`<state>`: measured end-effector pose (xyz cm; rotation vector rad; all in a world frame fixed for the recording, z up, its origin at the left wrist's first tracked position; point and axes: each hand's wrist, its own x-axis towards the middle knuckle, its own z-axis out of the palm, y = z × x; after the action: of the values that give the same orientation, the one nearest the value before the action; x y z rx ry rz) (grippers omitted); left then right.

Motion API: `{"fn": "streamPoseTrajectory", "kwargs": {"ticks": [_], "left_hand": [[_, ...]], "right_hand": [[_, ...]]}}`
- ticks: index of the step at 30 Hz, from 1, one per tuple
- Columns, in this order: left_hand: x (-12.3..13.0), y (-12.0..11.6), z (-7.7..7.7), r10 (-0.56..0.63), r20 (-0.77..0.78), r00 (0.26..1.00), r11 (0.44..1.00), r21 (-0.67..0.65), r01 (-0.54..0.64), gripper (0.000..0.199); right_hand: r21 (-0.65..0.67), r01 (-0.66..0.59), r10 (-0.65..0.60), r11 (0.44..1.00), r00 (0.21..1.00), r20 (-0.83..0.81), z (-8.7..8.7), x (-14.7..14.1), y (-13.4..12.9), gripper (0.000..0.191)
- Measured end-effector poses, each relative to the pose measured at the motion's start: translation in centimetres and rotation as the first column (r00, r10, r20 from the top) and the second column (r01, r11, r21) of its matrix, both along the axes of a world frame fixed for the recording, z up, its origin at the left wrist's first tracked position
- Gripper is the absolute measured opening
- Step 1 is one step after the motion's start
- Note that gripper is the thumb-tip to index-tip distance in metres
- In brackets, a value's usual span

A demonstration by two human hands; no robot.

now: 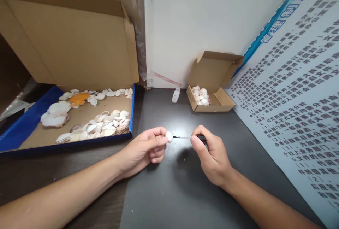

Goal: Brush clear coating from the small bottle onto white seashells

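Observation:
Between the thumb and fingers of my left hand (148,147) is a small white shell (169,136). My right hand (212,154) is closed around the black cap of a thin brush (182,137), whose dark tip points left and meets or nearly meets the shell's right edge. Behind both hands, a small clear bottle (176,95) with a white label stands upright on the dark grey mat (169,193).
At the left, an open blue-edged box (66,146) holds many white and patterned shells and an orange one (78,99). A small open cardboard box (214,108) with shells stands back right. A printed board (299,91) leans along the right side.

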<state>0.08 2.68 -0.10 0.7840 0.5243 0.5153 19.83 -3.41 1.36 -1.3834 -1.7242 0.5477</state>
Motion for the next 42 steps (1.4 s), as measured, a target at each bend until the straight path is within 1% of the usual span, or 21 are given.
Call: {"fn": "streamPoseTrajectory", "kwargs": {"ticks": [13,20,31,38,42], "left_hand": [[0.03,-0.04,-0.09,0.009,0.044,0.999,1.000,-0.001,-0.009,0.010],[-0.01,-0.04,-0.02,0.001,0.036,0.999,1.000,0.009,-0.001,0.013],[0.09,-0.12,0.16,0.017,0.015,1.000,1.000,-0.010,-0.017,0.016],[0.10,-0.13,0.18,0.019,0.008,1.000,1.000,-0.011,-0.019,0.018],[0.10,-0.13,0.16,0.021,0.017,1.000,1.000,-0.013,-0.021,0.018]], "right_hand": [[-0.042,-0.040,0.039,0.998,0.999,-0.011,0.01,0.06,0.16,0.022],[-0.040,-0.068,0.068,0.997,0.998,-0.010,0.04,0.01,0.15,0.022],[-0.036,-0.071,0.071,0.997,0.997,-0.012,0.04,-0.01,0.13,0.022],[-0.024,-0.091,0.090,0.996,0.995,-0.039,0.09,-0.04,-0.07,0.021],[-0.045,-0.125,0.123,0.991,0.991,-0.052,0.08,-0.03,-0.10,0.020]]}}
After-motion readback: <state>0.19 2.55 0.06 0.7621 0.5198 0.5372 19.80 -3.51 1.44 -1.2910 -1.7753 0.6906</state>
